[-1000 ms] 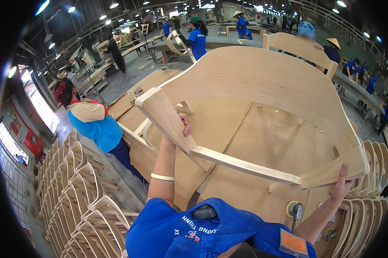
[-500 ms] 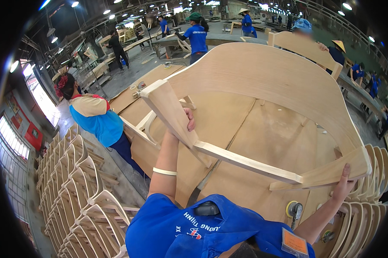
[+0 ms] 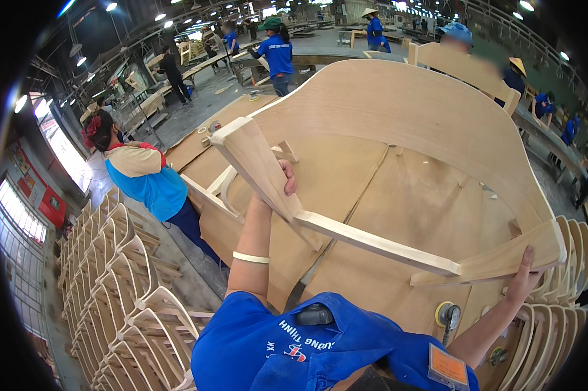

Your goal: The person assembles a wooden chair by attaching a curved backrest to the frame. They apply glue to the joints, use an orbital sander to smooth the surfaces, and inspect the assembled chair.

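Note:
A pale wooden chair frame (image 3: 398,98), with a wide curved back panel, two side legs and a straight crossbar (image 3: 372,242), is held up in front of me. My left hand (image 3: 287,179) is wrapped round its left leg (image 3: 258,163), fingertips showing on the inner side. At the right, my right hand (image 3: 523,277) grips the lower edge of the right leg (image 3: 502,260), thumb on the near face and the other fingers hidden behind it. Below the frame lies a tabletop covered with brown board (image 3: 346,287).
A sander (image 3: 447,315) rests on the table near my right arm. Chair frames are stacked at the left (image 3: 121,293) and right (image 3: 541,339). Another wooden piece (image 3: 219,192) lies at the table's left, beside a person in light blue (image 3: 144,179). Other people work farther back.
The chair frame and both my hands have hardly moved. In the background, the person in the green hat has shifted left and turned.

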`<action>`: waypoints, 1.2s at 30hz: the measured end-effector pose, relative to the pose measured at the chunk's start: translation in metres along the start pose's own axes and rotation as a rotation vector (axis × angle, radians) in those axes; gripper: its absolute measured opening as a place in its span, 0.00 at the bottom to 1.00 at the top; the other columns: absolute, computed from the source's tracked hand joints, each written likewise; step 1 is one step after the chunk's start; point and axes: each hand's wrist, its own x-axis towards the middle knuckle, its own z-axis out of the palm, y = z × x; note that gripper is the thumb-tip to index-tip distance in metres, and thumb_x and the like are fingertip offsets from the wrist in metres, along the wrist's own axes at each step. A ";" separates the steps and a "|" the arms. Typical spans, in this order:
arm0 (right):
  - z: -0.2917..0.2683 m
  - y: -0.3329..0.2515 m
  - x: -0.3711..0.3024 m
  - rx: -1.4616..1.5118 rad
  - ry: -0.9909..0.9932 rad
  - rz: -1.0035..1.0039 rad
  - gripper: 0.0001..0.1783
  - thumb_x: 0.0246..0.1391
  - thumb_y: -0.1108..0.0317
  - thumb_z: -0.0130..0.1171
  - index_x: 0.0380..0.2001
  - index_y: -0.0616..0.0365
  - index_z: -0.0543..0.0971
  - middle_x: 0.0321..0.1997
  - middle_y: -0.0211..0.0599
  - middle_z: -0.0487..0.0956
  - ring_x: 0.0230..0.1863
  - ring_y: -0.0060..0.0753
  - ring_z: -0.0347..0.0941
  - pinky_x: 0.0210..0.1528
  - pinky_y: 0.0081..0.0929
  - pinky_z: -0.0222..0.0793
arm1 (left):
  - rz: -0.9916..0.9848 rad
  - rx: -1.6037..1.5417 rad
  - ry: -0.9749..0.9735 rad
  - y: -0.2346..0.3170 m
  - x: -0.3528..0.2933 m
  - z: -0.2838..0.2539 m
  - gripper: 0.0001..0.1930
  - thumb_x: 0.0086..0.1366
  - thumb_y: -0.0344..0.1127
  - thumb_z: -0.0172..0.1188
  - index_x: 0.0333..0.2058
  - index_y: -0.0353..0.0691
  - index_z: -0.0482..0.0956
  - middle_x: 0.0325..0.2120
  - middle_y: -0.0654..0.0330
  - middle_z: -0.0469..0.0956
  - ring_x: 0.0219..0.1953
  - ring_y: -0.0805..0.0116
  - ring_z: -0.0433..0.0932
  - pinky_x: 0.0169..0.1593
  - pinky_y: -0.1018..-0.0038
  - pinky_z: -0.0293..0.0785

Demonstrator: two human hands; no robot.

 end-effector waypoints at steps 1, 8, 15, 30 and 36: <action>0.000 0.000 0.000 -0.002 0.003 -0.004 0.37 0.59 0.61 0.58 0.62 0.68 0.52 0.47 0.49 0.75 0.48 0.35 0.72 0.54 0.31 0.66 | -0.003 0.002 -0.006 0.000 0.000 0.000 0.29 0.69 0.60 0.34 0.24 0.42 0.69 0.09 0.59 0.67 0.11 0.67 0.64 0.21 0.73 0.61; 0.002 -0.003 -0.001 -0.016 0.023 -0.003 0.37 0.59 0.62 0.57 0.62 0.67 0.52 0.46 0.49 0.75 0.47 0.35 0.72 0.54 0.31 0.66 | 0.007 -0.037 0.007 -0.001 0.000 0.000 0.28 0.69 0.60 0.35 0.24 0.42 0.69 0.09 0.60 0.67 0.11 0.67 0.64 0.20 0.73 0.61; 0.000 0.001 0.000 0.027 -0.030 0.002 0.32 0.60 0.62 0.56 0.59 0.69 0.57 0.45 0.47 0.76 0.47 0.34 0.72 0.54 0.30 0.66 | -0.003 -0.037 -0.004 0.000 0.000 -0.002 0.28 0.69 0.58 0.35 0.24 0.40 0.69 0.10 0.57 0.68 0.11 0.66 0.64 0.19 0.73 0.60; -0.007 0.010 0.005 -0.019 -0.019 0.042 0.36 0.58 0.56 0.58 0.59 0.71 0.59 0.53 0.49 0.72 0.52 0.36 0.69 0.57 0.31 0.63 | -0.030 -0.086 -0.008 -0.002 0.000 -0.006 0.28 0.65 0.60 0.39 0.26 0.38 0.70 0.11 0.56 0.68 0.12 0.66 0.66 0.19 0.73 0.62; -0.010 0.007 0.007 -0.068 -0.050 0.087 0.38 0.57 0.52 0.59 0.59 0.71 0.60 0.56 0.49 0.70 0.54 0.37 0.67 0.57 0.31 0.63 | -0.047 -0.111 0.057 -0.003 0.000 -0.003 0.29 0.68 0.59 0.35 0.26 0.38 0.71 0.11 0.55 0.68 0.12 0.65 0.65 0.19 0.72 0.62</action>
